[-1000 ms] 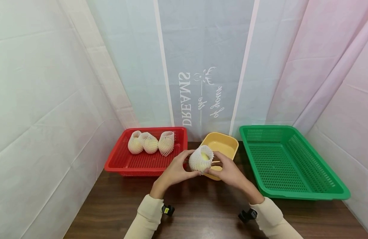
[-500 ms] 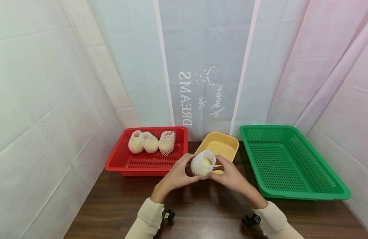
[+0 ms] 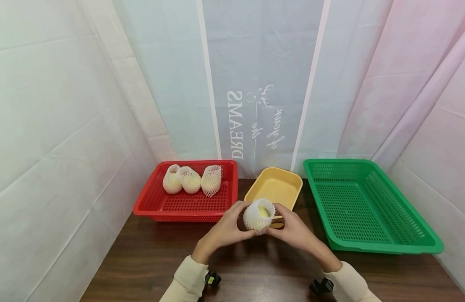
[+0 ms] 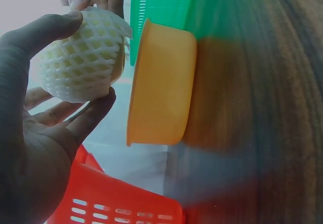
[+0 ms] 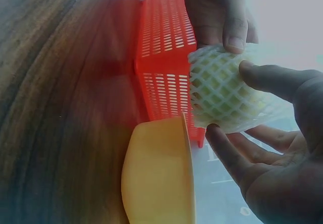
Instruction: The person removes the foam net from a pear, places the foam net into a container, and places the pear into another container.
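Between both hands is a round yellow-green fruit inside a white foam net sleeve, raised in front of the yellow tray. My left hand grips the sleeve from the left, with thumb and fingers on opposite sides. From the right, my right hand pinches it the same way. In the left wrist view the netted fruit shows its mesh, and part of the bare fruit appears at the sleeve's edge. Both thumbs lie close together on the mesh in the right wrist view.
A red perforated basket stands at the left, bearing 3 netted fruits at its back. To the right is a larger green perforated basket. All stand on a dark wooden table, with a printed curtain behind.
Both hands have drawn the netted fruit slightly toward me and to the right, exposing more of the yellow tray. The baskets and their contents stay as they were.
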`<state>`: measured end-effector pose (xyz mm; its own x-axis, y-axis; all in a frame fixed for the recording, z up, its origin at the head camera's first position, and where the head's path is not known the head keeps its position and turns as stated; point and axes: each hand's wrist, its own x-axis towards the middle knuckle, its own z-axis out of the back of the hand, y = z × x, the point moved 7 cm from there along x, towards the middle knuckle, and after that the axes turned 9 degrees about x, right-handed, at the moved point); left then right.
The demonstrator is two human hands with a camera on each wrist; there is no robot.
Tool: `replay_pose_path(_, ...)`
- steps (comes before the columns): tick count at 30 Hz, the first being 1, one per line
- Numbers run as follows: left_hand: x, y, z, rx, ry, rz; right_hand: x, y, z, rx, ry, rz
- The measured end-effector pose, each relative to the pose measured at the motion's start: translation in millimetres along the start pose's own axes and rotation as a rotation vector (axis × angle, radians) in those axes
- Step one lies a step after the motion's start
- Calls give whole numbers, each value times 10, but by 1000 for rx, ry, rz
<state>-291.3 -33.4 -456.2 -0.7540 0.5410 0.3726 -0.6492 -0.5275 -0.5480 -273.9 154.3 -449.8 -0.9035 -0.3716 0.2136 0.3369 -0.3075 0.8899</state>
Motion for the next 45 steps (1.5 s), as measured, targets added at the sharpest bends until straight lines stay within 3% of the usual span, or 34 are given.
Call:
replay_pose_path(11,-96,29,-99,7,45,30,-75,-39,-62,-77,11,15)
replay_pose_path(26,-200,144,-289,-17,132,119,-135,-215,-178,-54,70,10)
replay_pose_path(35,-244,184,-392,-26,160,127,-170,-270,-237,-23,109,13)
replay_pose_path(45,-243,235,-460,-14,184,119,-190,-290,-275,-65,132,16)
